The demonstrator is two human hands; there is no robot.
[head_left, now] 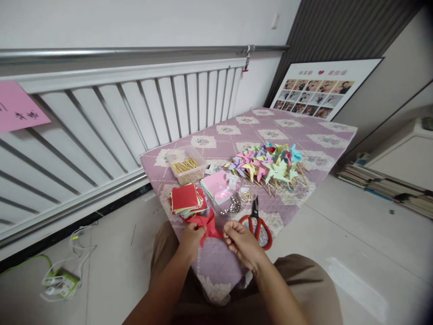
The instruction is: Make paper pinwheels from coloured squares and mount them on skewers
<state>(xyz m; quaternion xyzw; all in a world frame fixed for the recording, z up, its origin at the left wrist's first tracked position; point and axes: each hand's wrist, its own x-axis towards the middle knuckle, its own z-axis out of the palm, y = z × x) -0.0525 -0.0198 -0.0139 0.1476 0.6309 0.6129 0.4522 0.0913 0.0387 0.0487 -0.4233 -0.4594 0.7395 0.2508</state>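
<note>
My left hand (pixel 194 235) pinches a red paper pinwheel (pixel 210 224) near the front corner of the table. Just right of the pinwheel, my right hand (pixel 239 237) has its fingers pressed together; whatever they hold is too small to make out. A stack of red and pale paper squares (pixel 188 198) lies behind my left hand. Pink paper sheets (pixel 219 185) rest further back. Shiny silver pins (pixel 234 203) sit in a clear dish beyond my hands. Red-handled scissors (pixel 257 225) lie right of my right hand, blades pointing away.
A clear plastic box (pixel 187 163) of thin wooden sticks stands at the table's left. Several finished pinwheels (pixel 267 164) are heaped toward the right. The patterned tablecloth (pixel 219 262) covers the table beside a white radiator (pixel 182 104). A green power strip (pixel 64 283) lies on the floor.
</note>
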